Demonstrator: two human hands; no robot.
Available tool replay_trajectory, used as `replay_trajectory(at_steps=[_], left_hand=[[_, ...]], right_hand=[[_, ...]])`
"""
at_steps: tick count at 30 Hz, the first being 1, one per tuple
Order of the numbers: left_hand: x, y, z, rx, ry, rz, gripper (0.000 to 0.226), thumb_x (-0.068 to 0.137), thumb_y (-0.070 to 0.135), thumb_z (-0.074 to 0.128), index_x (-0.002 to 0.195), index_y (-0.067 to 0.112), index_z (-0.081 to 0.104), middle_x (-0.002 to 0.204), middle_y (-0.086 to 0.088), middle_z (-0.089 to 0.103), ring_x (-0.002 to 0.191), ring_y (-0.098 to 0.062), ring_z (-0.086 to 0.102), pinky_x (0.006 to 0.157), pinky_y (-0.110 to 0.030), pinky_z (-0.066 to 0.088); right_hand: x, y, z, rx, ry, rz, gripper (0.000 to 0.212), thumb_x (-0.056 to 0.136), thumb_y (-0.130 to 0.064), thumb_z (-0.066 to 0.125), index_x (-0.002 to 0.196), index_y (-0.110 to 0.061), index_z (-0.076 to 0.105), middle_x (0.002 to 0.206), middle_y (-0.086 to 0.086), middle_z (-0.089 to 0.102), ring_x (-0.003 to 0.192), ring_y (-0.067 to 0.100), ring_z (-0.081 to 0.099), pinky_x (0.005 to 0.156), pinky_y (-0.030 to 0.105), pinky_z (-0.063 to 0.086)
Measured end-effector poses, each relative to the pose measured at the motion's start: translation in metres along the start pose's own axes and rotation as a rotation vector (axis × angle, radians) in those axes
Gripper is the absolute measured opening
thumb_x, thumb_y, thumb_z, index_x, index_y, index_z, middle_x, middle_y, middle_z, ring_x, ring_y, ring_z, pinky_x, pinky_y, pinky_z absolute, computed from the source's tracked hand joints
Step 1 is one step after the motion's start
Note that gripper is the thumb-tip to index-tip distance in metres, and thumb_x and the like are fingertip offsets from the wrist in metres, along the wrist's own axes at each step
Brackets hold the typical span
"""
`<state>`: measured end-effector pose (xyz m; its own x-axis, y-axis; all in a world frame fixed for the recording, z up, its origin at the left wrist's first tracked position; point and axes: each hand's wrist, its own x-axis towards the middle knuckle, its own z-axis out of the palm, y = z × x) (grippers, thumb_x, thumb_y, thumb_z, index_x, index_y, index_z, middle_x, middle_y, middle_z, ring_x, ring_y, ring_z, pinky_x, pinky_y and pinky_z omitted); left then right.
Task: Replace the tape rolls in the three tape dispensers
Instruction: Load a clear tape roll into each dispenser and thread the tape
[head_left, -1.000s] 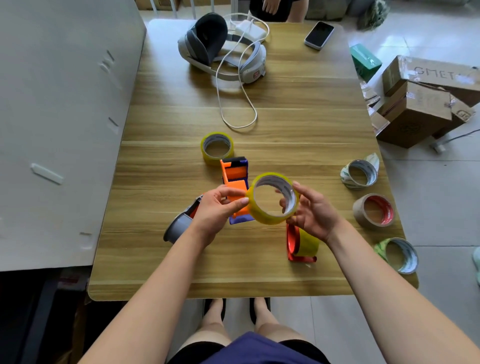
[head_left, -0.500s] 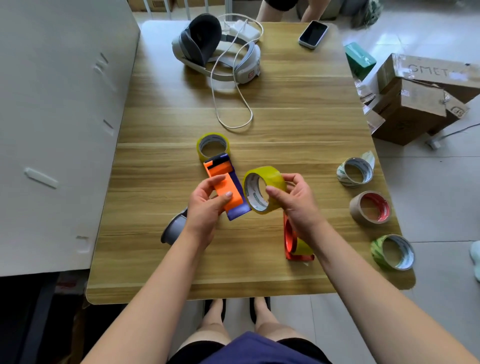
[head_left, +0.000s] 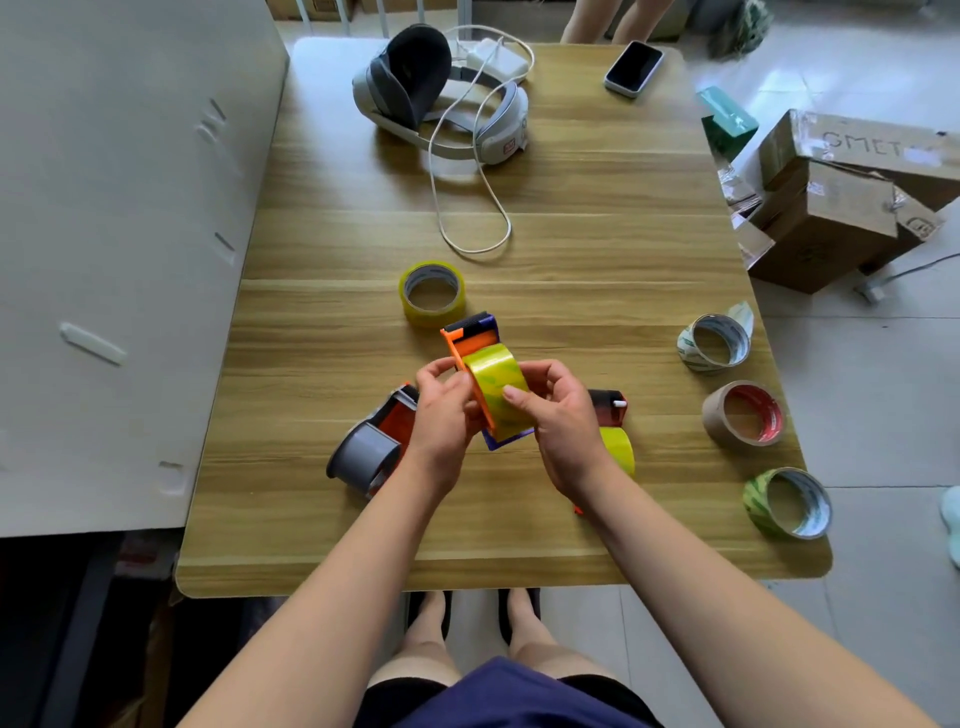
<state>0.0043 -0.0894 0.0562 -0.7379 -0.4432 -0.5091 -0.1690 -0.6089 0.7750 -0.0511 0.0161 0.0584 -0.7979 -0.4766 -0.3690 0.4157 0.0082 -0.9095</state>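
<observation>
At the centre of the frame, just above the table (head_left: 597, 249), the left hand (head_left: 441, 410) has its grip clamped on the orange-and-purple tape dispenser (head_left: 470, 340) to steady it while the right hand (head_left: 558, 415), fingers closed on the yellow tape roll (head_left: 496, 384), seats it there.

The surface (head_left: 597, 249) lies bare across its middle band and along the near edge. Three tape rolls (head_left: 744, 414) line the right edge; a yellow tape roll (head_left: 432, 292) sits just beyond the hands, the headset (head_left: 441, 98) and its cable (head_left: 467, 208) farther off.
</observation>
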Motion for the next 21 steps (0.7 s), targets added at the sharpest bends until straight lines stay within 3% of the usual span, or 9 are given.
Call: replay_trajectory(at_steps=[2, 3, 6, 10, 14, 17, 21], left_hand=[[-0.003, 0.0, -0.002, -0.076, -0.021, -0.032, 0.024, 0.098, 0.021, 0.041, 0.119, 0.014, 0.032, 0.095, -0.01, 0.067, 0.077, -0.025, 0.068, 0.073, -0.043, 0.052], [-0.005, -0.001, -0.003, -0.058, -0.052, -0.031, 0.032, 0.096, 0.021, 0.045, 0.123, 0.014, 0.03, 0.099, -0.01, 0.066, 0.083, -0.026, 0.067, 0.077, -0.044, 0.052], [-0.013, -0.005, -0.004, 0.116, -0.128, 0.019, 0.062, 0.083, -0.001, 0.061, 0.129, 0.019, 0.026, 0.112, -0.005, 0.063, 0.1, -0.026, 0.063, 0.083, -0.041, 0.052], [-0.013, -0.008, -0.011, 0.227, -0.171, 0.035, 0.081, 0.076, -0.009, 0.066, 0.139, 0.019, 0.022, 0.114, 0.002, 0.062, 0.095, -0.02, 0.065, 0.074, -0.029, 0.056], [-0.015, -0.009, -0.013, 0.317, -0.207, 0.017, 0.092, 0.073, -0.011, 0.068, 0.143, 0.021, 0.017, 0.128, -0.008, 0.055, 0.097, -0.019, 0.065, 0.073, -0.028, 0.058], [-0.016, -0.012, -0.01, 0.346, -0.24, 0.035, 0.091, 0.071, -0.013, 0.069, 0.14, 0.022, 0.02, 0.125, -0.01, 0.056, 0.096, -0.022, 0.065, 0.077, -0.033, 0.057], [-0.016, -0.015, -0.009, 0.399, -0.263, 0.06, 0.089, 0.071, -0.013, 0.069, 0.134, 0.027, 0.022, 0.115, 0.003, 0.057, 0.099, -0.021, 0.064, 0.079, -0.032, 0.057]], right_hand=[[-0.004, 0.006, -0.004, 0.024, 0.002, 0.04, 0.019, 0.075, -0.008, 0.067, 0.089, -0.02, 0.061, 0.1, 0.01, 0.063, 0.098, 0.025, 0.058, 0.079, 0.034, 0.048], [-0.006, 0.009, -0.006, 0.042, -0.008, 0.06, 0.021, 0.071, -0.011, 0.068, 0.089, -0.02, 0.062, 0.101, 0.011, 0.064, 0.101, 0.027, 0.058, 0.082, 0.036, 0.047], [-0.011, 0.013, -0.012, 0.128, -0.093, 0.115, 0.022, 0.068, -0.007, 0.063, 0.089, -0.014, 0.061, 0.097, 0.013, 0.065, 0.095, 0.026, 0.062, 0.078, 0.035, 0.05], [-0.004, 0.005, -0.023, 0.26, -0.041, 0.179, 0.023, 0.067, -0.002, 0.051, 0.087, -0.007, 0.061, 0.087, 0.01, 0.066, 0.089, 0.022, 0.062, 0.08, 0.034, 0.049], [0.008, -0.009, -0.026, -0.091, 0.006, 0.084, 0.014, 0.088, -0.011, 0.057, 0.097, -0.019, 0.064, 0.093, -0.001, 0.067, 0.089, 0.012, 0.062, 0.076, 0.026, 0.045], [0.016, -0.016, -0.022, -0.387, -0.054, 0.062, 0.029, 0.086, -0.02, 0.063, 0.115, -0.014, 0.063, 0.106, 0.001, 0.064, 0.096, 0.01, 0.059, 0.075, 0.021, 0.045], [0.02, -0.02, -0.019, -0.462, -0.094, 0.09, 0.026, 0.087, -0.018, 0.063, 0.112, -0.013, 0.065, 0.104, 0.0, 0.064, 0.1, 0.013, 0.058, 0.076, 0.019, 0.046]])
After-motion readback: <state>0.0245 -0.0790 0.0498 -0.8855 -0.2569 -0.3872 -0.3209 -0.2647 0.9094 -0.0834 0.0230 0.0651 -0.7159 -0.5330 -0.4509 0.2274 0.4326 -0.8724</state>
